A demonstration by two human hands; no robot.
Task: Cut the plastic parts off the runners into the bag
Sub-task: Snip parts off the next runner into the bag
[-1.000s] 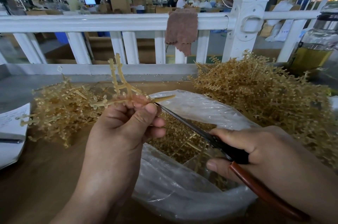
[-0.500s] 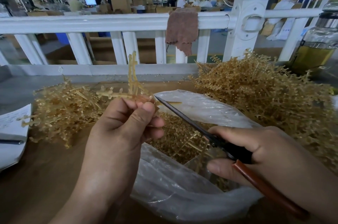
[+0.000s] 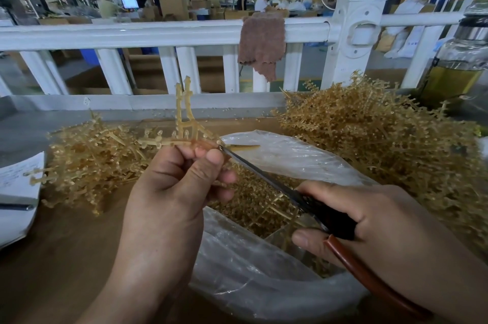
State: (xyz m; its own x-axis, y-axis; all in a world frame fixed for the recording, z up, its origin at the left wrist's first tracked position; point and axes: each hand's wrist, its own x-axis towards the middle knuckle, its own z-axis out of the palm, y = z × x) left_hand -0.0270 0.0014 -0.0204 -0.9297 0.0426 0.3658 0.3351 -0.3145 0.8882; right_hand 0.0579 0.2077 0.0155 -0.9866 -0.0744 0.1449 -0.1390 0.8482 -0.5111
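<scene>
My left hand (image 3: 171,191) pinches an amber plastic runner (image 3: 184,122) that stands up above the open clear bag (image 3: 277,271). In my right hand (image 3: 383,223) I grip the cutters (image 3: 317,207), which have dark blades and a red-brown handle. The blade tips touch the runner just right of my left fingertips, over the bag's mouth. Inside the bag lie several cut amber parts (image 3: 253,207).
A large heap of amber runners (image 3: 383,144) rises at the right, a smaller heap (image 3: 92,154) at the left. Papers (image 3: 18,191) lie at the left edge. Behind stand a white railing (image 3: 158,33) with a brown cloth (image 3: 261,43) and a glass jar (image 3: 459,64).
My left hand has turned the runner, so its upright branches now stand further right and straighter. The cutter tips have stayed at the runner beside my fingers.
</scene>
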